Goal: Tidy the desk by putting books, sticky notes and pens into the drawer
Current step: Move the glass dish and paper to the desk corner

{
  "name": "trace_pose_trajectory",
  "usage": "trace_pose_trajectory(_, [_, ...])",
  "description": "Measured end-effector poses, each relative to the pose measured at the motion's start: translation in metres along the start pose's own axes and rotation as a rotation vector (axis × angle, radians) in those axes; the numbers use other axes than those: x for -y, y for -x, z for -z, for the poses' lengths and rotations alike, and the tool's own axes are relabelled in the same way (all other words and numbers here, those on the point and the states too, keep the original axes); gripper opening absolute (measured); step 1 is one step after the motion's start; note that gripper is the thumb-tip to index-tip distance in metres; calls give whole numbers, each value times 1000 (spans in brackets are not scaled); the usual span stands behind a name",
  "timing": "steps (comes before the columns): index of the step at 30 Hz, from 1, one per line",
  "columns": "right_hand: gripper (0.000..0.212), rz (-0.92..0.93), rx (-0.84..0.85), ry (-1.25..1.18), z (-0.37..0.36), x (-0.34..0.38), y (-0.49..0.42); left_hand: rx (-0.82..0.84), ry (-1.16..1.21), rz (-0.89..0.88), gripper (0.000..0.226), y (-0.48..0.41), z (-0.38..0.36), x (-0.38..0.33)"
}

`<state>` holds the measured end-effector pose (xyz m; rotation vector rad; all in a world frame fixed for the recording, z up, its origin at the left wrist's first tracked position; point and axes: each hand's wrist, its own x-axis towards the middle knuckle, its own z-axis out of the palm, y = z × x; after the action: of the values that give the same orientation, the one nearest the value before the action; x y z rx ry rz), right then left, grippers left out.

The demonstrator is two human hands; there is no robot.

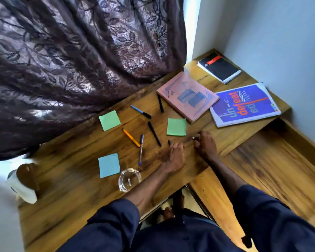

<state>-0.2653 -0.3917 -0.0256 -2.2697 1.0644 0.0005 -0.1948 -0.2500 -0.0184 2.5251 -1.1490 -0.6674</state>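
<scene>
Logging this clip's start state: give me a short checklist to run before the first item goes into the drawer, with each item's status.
1. Drawer open and reachable: cannot tell; no open drawer shows in this view.
2. Left hand free: not ok; it is closed over a black pen.
3. Right hand free: cannot tell; a small dark thing sits at its fingertips.
4. Sticky notes unobstructed: ok; the blue pad and two green pads lie apart from the pens.
5. Books reachable: ok; the pink book, purple book and black notebook lie flat.
6. Ashtray clear of the left forearm: not ok; they are very close.
</scene>
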Motion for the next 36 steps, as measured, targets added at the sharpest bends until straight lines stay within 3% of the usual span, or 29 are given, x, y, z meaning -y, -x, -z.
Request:
trace_pose_trajectory(10, [17,144,27,89,-3,-9,-19,174,-443,-101,56,-33,-16,-9])
trace_pose_trajectory(12, [17,140,40,100,-2,-11,-17,192,-495,-123,52,-35,-16,-12])
trace_pose_trajectory(16, [18,104,87,92,4,-27,-4,181,-444,-118,25,-45,-6,-25])
trace_pose_trajectory(27, [14,-27,-120,-96,11,-98,111,202,-242,-59,31,-5,-27,-49])
trace_pose_trajectory(31, [15,-135,-42,-81,-3,-117,151,86,-117,-135,26,42,-52,-70])
trace_pose_trajectory(36, [16,-193,52,-65,-21,-127,178,141,-85,-126,23,88,-91,-69])
